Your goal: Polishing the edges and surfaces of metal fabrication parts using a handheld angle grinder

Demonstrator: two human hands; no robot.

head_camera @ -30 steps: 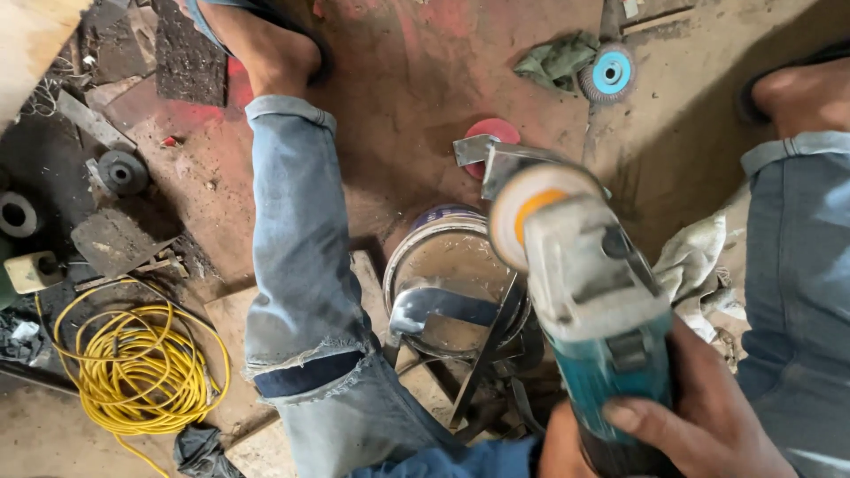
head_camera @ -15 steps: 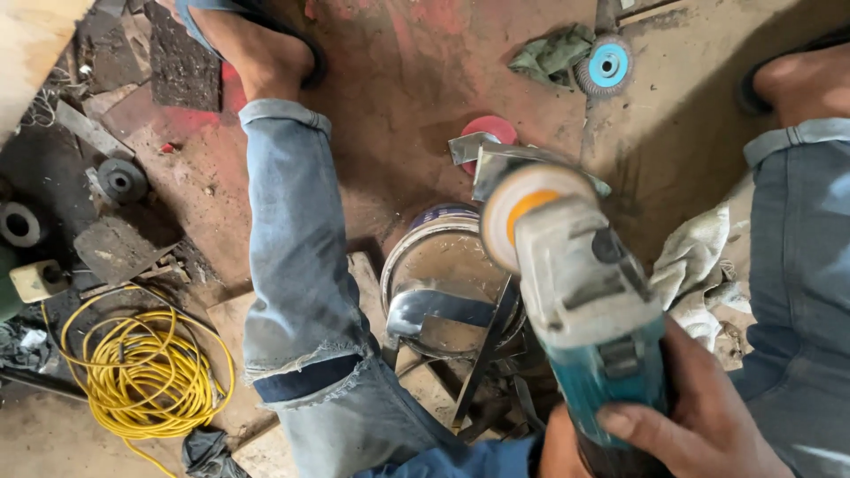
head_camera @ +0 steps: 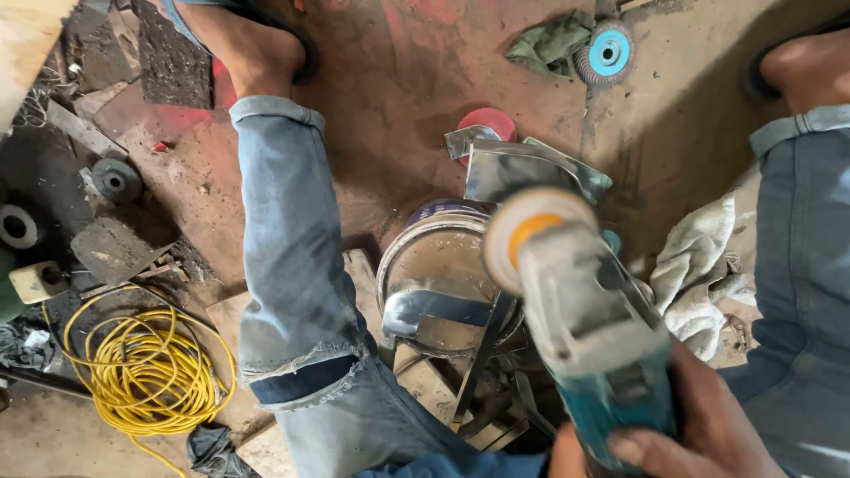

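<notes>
My right hand (head_camera: 699, 434) grips the teal rear body of an angle grinder (head_camera: 593, 345) at the bottom right. The grinder's grey head points away from me, and its round white disc with an orange centre (head_camera: 531, 235) hangs over the right rim of a shiny round metal vessel (head_camera: 434, 265). The vessel rests on wooden blocks and metal bars between my legs. Whether the disc touches the rim is unclear. Bent shiny metal pieces (head_camera: 522, 168) lie just beyond the vessel. My left hand does not show.
My jeans-clad left leg (head_camera: 292, 265) runs along the vessel's left, my right leg (head_camera: 806, 265) at the far right. A white rag (head_camera: 699, 265), a red disc (head_camera: 491, 122), a blue flap wheel (head_camera: 608, 53), a green cloth (head_camera: 549, 40) and a yellow cable coil (head_camera: 133, 363) lie on the floor.
The grinder's disc has crept slightly left and toward the vessel's rim. My right hand keeps the same grip.
</notes>
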